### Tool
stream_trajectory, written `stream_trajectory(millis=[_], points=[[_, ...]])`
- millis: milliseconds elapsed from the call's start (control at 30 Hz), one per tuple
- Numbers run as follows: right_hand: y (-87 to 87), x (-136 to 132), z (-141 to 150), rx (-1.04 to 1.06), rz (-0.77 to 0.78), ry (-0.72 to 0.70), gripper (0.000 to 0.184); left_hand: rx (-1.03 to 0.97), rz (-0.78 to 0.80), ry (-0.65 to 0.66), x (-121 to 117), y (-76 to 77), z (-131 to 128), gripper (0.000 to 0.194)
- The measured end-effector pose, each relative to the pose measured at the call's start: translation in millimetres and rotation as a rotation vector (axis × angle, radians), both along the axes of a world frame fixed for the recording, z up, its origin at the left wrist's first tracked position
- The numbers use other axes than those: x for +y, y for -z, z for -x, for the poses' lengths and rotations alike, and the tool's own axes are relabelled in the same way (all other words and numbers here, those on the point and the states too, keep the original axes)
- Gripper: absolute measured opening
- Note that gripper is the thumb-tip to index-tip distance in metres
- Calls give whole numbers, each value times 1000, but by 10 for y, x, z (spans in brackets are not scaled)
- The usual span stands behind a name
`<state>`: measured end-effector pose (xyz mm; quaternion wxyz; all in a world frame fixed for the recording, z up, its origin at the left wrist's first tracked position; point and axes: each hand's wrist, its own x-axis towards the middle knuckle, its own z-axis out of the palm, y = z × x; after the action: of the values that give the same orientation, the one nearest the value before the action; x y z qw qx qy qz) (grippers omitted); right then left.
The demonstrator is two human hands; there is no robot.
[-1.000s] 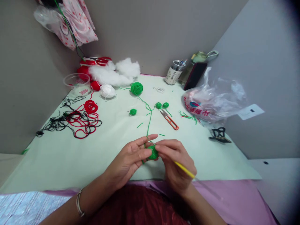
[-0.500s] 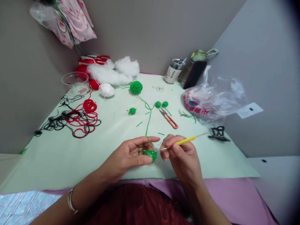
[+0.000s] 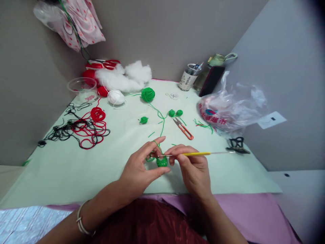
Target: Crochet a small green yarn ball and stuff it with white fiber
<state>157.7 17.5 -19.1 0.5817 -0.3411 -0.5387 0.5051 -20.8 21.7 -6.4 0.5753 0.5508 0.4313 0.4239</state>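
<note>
A small round green crochet piece point(image 3: 161, 162) with white filling showing at its top is held by my left hand point(image 3: 142, 164), the thumb below it and the fingers behind. Green yarn point(image 3: 162, 128) runs from the table over my raised left index finger. My right hand point(image 3: 191, 166) pinches a crochet hook point(image 3: 196, 154) with a yellow handle. The hook's thin metal tip lies at the top edge of the piece, close to the left fingers. Whether the tip is inside a stitch is too small to tell.
Beyond my hands lie a green yarn ball point(image 3: 147, 94), small green crocheted balls point(image 3: 172, 113) and orange thread snips point(image 3: 183, 128). Tangled black and red yarn point(image 3: 88, 130) spreads left, below white stuffing point(image 3: 119, 79). A plastic bag point(image 3: 228, 108) and black claw clip point(image 3: 237, 145) sit right.
My right hand has moved slightly left, bringing the hook level and across the top of the piece. My left index finger has risen with the yarn, and the piece has tilted upright.
</note>
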Motion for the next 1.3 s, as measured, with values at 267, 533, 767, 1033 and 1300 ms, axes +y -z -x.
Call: stream_trajectory(millis=[267, 533, 767, 1033, 1300], points=[[0, 39, -108, 65, 71, -139, 15, 92, -18, 84, 32, -29, 34, 29], [-194, 45, -248, -281, -112, -174, 18, 92, -31, 119, 47, -21, 49, 53], [-171, -17, -168, -613, -468, -107, 19, 106, 3, 65, 47, 28, 49, 59], [-103, -77, -80, -959, -835, 154, 28, -121, 183, -14, -25, 56, 61, 64], [-7, -246, -59, -957, -874, 294, 50, -594, 496, 16, -193, 26, -34, 50]])
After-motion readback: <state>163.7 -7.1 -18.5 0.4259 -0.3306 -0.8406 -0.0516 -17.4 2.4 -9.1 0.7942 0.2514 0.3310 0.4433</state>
